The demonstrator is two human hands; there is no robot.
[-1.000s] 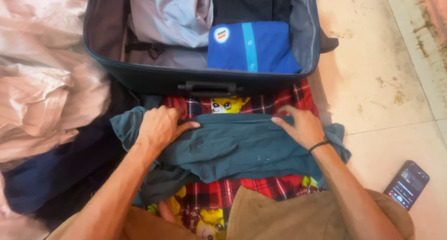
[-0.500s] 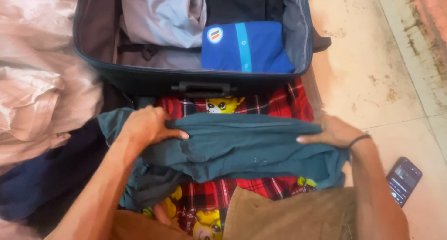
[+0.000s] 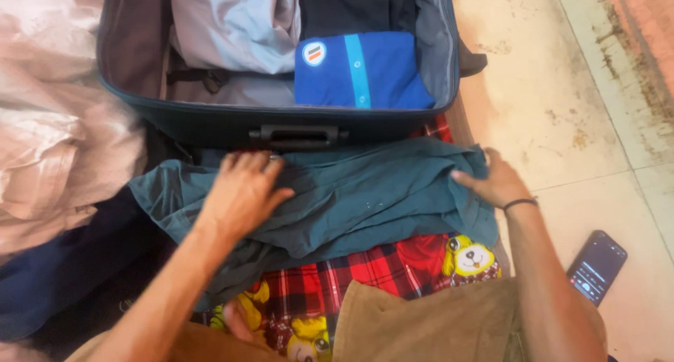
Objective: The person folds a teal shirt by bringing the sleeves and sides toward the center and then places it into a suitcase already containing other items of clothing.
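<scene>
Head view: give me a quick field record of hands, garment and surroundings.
left hand: flat on teal garment, fingers spread
right hand: gripping the garment's right edge
garment: spread on red plaid cloth
suitcase: open, just beyond the garment
inside: blue shirt, grey clothes
phone: on floor, right of the person

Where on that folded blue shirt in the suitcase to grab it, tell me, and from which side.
Take the folded blue shirt by its near long edge, coming from above on the handle side. It lies flat in the open suitcase against the right wall, with dark clothes behind it, so those sides look cramped. The near edge and left side show most room.
</scene>
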